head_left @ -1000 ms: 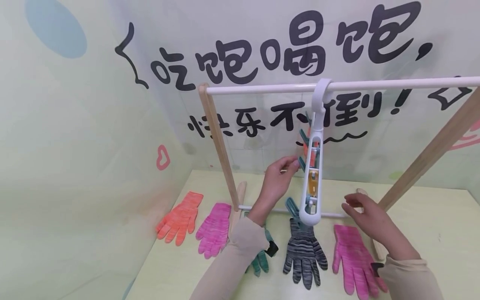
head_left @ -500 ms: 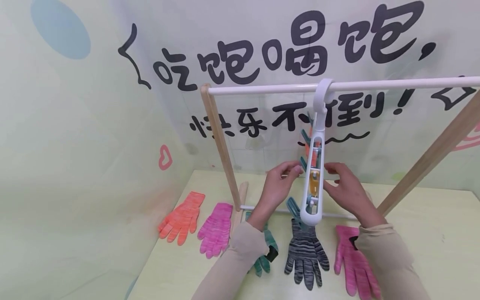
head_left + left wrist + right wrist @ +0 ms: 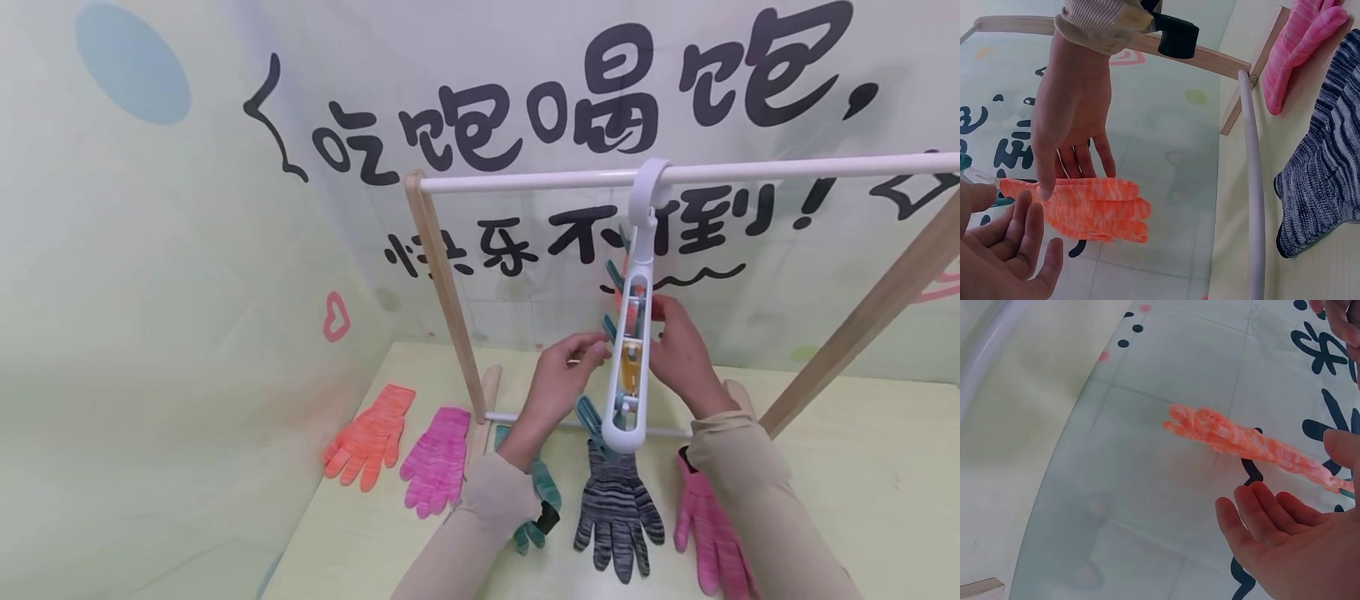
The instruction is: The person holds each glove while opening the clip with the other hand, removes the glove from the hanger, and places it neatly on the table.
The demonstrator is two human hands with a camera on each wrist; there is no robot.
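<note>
A white clip hanger (image 3: 627, 367) with teal clips (image 3: 609, 327) hangs from a rack bar. At its far side an orange glove (image 3: 1097, 206) hangs by its cuff. My left hand (image 3: 558, 379) is beside the near teal clip, fingers loosely bent; in the left wrist view its thumb and fingers lie apart, near the cuff. My right hand (image 3: 682, 354) is on the hanger's other side. In the right wrist view its fingers are spread from the thumb, with the glove's cuff between them and no firm grip visible. The hanger partly hides the right fingertips.
The rack has a white top bar (image 3: 525, 180) and wooden legs (image 3: 446, 292). On the table lie an orange glove (image 3: 369, 435), a pink glove (image 3: 437, 460), a green glove (image 3: 546, 483) and another pink glove (image 3: 708, 533). A grey-striped glove (image 3: 617, 508) is below the hanger's near clip.
My right hand has moved left and up from beside the rack's right leg to the hanger and the hanging orange glove. The left hand has stayed by the clip, sinking slightly.
</note>
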